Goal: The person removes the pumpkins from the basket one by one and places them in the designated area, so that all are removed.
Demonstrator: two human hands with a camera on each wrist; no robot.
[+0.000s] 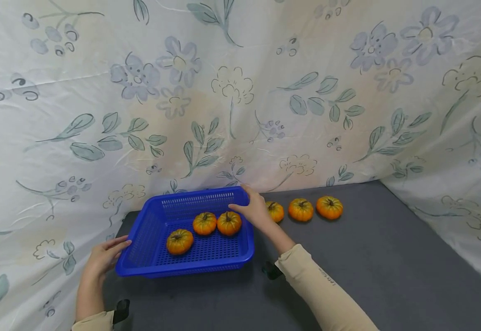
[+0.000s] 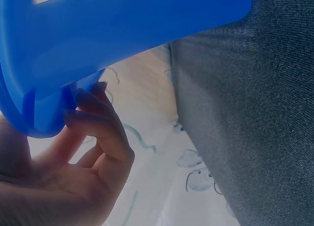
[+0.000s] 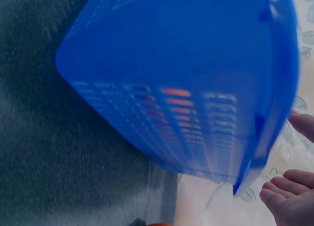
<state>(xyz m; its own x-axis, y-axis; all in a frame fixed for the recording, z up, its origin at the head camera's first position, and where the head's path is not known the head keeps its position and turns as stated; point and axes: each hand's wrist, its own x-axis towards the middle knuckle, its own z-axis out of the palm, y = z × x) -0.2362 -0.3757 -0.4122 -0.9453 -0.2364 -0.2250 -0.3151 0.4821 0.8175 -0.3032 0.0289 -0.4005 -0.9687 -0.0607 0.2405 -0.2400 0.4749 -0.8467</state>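
Note:
A blue plastic basket with slotted walls rests low over the dark table, holding three small orange pumpkins. One pumpkin lies toward the front left, while another pumpkin and a third pumpkin sit side by side near the right wall. My left hand grips the basket's left rim; the left wrist view shows the thumb over it and curled fingers underneath. At the back right corner is my right hand, thumb over the rim. Its other fingers are extended, apart from the wall in the right wrist view.
To the right of the basket, three more pumpkins stand in a row on the dark table: a partly hidden pumpkin, a middle pumpkin and a right pumpkin. A floral curtain hangs behind and along the sides.

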